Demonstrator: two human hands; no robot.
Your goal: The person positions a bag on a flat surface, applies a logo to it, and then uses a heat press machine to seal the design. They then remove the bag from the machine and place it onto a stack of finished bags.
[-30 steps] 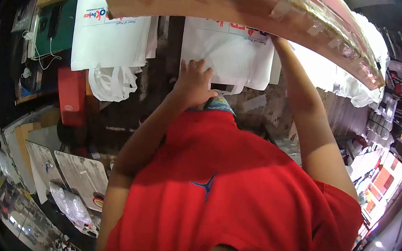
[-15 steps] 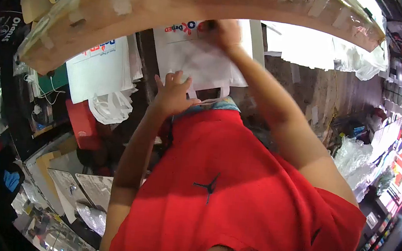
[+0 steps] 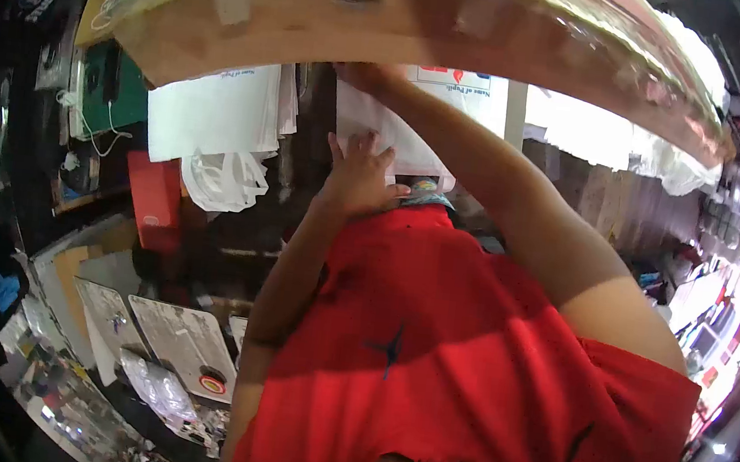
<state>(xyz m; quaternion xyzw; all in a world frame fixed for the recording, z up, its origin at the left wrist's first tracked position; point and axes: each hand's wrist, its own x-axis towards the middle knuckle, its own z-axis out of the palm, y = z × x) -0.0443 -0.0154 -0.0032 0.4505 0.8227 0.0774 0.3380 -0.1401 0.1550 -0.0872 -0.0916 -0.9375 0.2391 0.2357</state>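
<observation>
A white printed bag point(image 3: 478, 103) lies in front of me, its upper part hidden by the overhanging brown ledge. My left hand point(image 3: 360, 176) rests on its near left part with the fingers spread and nothing held. Higher up, at the bag's far left edge, is my right hand point(image 3: 366, 75); its fingers are mostly hidden by the ledge, so whether it holds anything cannot be made out. Another stack of white bags point(image 3: 215, 116) with looped handles lies to the left.
The taped brown ledge point(image 3: 427, 34) spans the top of the view. A red box point(image 3: 153, 201) and pale boards point(image 3: 187, 343) are at the left. More white bags point(image 3: 579, 127) lie at the right, above a brown wooden surface point(image 3: 604, 192).
My right hand has moved left across the bag to its left edge. My left hand stays spread on the bag. The view has shifted, and the ledge covers more of the bag's print.
</observation>
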